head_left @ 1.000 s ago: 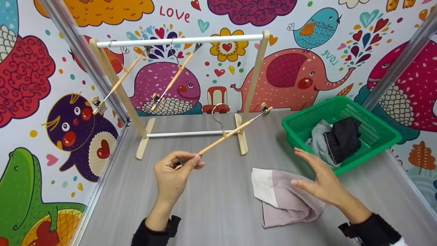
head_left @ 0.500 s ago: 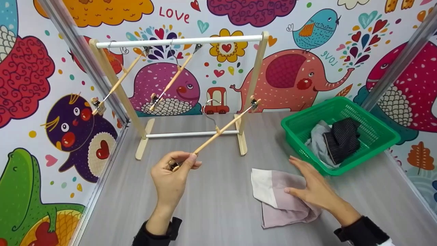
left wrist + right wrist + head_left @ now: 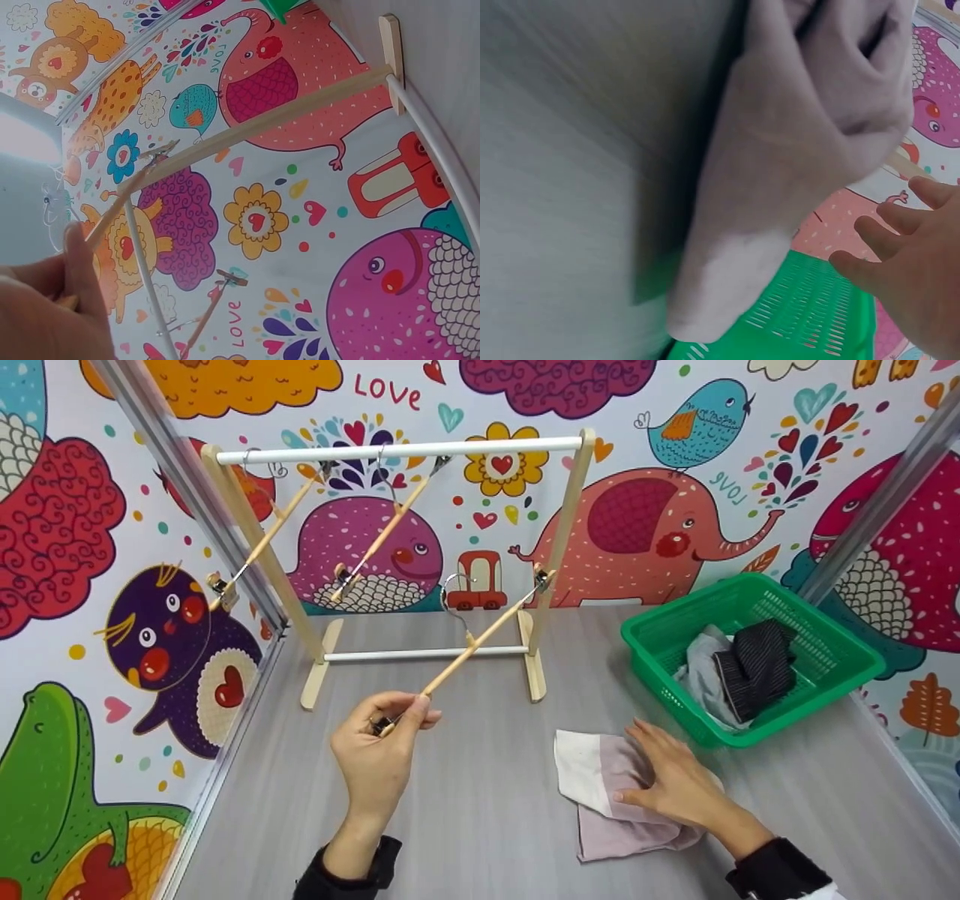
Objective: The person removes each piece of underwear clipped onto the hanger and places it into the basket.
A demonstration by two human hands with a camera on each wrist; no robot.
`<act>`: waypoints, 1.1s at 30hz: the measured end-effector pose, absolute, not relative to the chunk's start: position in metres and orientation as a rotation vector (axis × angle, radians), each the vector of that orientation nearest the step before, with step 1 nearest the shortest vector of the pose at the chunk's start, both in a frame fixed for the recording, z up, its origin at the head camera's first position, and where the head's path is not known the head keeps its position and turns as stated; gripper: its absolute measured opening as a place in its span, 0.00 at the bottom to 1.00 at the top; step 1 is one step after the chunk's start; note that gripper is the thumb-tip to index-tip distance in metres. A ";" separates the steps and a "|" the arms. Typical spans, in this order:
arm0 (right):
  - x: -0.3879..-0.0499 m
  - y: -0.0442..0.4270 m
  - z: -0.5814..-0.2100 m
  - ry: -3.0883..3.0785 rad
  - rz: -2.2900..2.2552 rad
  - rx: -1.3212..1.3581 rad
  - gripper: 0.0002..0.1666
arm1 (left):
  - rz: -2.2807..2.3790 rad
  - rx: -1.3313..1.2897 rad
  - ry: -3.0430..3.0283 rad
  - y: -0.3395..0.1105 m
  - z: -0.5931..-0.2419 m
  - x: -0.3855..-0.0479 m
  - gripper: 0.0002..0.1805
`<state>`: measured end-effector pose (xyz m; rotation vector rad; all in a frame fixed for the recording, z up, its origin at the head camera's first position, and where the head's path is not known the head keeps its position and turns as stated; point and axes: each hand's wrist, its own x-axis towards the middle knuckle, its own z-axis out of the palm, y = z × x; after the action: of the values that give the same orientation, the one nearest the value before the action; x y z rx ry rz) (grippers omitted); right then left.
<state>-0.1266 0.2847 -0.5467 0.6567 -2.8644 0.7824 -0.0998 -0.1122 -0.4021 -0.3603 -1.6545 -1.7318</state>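
My left hand (image 3: 379, 754) pinches the near end of a wooden clip hanger (image 3: 480, 639) between thumb and fingers. The hanger slants up and away to the right, its metal hook upward and its far clip in front of the rack's right post. On the table to the right lies a folded mauve and white cloth (image 3: 581, 769). Over its right side my right hand (image 3: 675, 780) is spread, thumb apart. In the right wrist view, straight fingers (image 3: 881, 238) show beside the mauve cloth (image 3: 780, 150), a gap between them. The left wrist view shows the hanger (image 3: 112, 214) rising from the left hand.
A wooden rack with a white top bar (image 3: 487, 448) stands at the back. On the bar hang a left hanger (image 3: 281, 514) and a middle hanger (image 3: 394, 519). A green basket (image 3: 637, 634) at the right holds a grey cloth (image 3: 705, 679) and a dark striped cloth (image 3: 757, 667).
My right hand has moved left and down over the mauve and white cloth, which lies where it was. The held hanger's far end has swung left.
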 end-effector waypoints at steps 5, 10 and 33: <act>-0.126 0.284 -0.554 -2.920 0.730 0.641 0.62 | -1.700 -0.335 -1.640 -0.110 -0.401 -0.101 0.06; -0.125 0.283 -0.557 -3.006 0.684 0.622 0.66 | -1.690 -0.307 -1.605 -0.107 -0.402 -0.102 0.06; -0.121 0.283 -0.569 -2.970 0.623 0.732 0.56 | -1.614 -0.278 -1.629 -0.085 -0.380 -0.111 0.04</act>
<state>-0.1206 0.2830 -0.5689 0.7318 -2.9703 0.6232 -0.1108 -0.0854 -0.3799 -0.2783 -1.6287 -1.6144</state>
